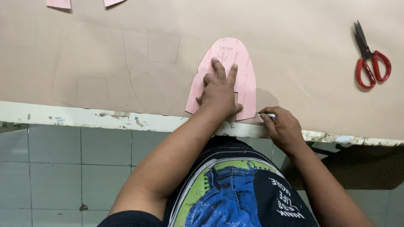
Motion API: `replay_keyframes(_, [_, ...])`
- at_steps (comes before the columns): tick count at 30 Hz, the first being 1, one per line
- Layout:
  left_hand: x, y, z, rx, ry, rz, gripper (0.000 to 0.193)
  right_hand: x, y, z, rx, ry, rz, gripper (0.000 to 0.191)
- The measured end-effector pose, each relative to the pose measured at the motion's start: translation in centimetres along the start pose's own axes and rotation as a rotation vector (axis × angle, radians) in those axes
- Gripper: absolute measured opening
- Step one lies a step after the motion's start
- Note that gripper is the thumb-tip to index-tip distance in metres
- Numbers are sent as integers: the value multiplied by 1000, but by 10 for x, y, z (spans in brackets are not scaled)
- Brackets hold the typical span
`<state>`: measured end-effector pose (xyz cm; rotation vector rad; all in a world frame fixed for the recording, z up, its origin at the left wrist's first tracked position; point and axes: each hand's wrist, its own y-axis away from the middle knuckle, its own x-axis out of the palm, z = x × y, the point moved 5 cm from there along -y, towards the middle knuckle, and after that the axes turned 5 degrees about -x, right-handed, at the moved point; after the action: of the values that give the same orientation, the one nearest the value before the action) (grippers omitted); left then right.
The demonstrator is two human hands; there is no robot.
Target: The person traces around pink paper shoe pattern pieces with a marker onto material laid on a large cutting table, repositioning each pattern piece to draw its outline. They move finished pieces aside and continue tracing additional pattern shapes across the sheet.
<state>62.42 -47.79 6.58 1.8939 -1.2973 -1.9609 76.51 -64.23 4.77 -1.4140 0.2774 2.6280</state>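
A: Hands first. The left hand [219, 90] lies flat on a pink pattern piece [246, 71], palm down, with the index and middle fingers stretched toward twelve o'clock and spread a little apart, the others tucked in. It pins the piece onto the tan sheet [294, 50].

B: And the other one?

A: The right hand [284, 126] sits at about four o'clock from the left, right at the table's near edge [126, 120]. Its fingers are pinched together on a slim pen [270, 115], pale at the tip. The tip points toward nine o'clock, just beside the lower right corner of the pattern piece. Whether it touches the sheet I cannot tell, since the fingers hide most of it.

B: Where does the pattern lie?

A: Near the middle of the table, its rounded end at twelve o'clock and its squared, notched end at six, close to the chipped white edge. At nine o'clock from it, faint drawn outlines [105, 71] of similar shapes show on the sheet.

B: Anything else on the table?

A: Red-handled scissors [369, 59] lie well apart at three o'clock, blades toward twelve and closed. Two more pink scraps [59, 3] poke in at the far edge, around eleven o'clock. Below the table are pale floor tiles [63, 168] and the person's dark printed shirt [244, 189].
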Motion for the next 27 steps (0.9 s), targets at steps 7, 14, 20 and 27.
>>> replay_keyframes(7, [0,4,-3,-4,62,10,122,-1,19,0,33,-39,-33,17])
replay_keyframes(14, [0,2,-4,11,21,4,122,0,22,7,-10,-39,-71,14])
replay_keyframes(20, [2,1,-2,23,57,-7,118,11,20,35,-337,-94,-126,16])
replay_keyframes(27, [6,-2,0,49,36,-60,118,27,12,46,-283,-226,-12,14])
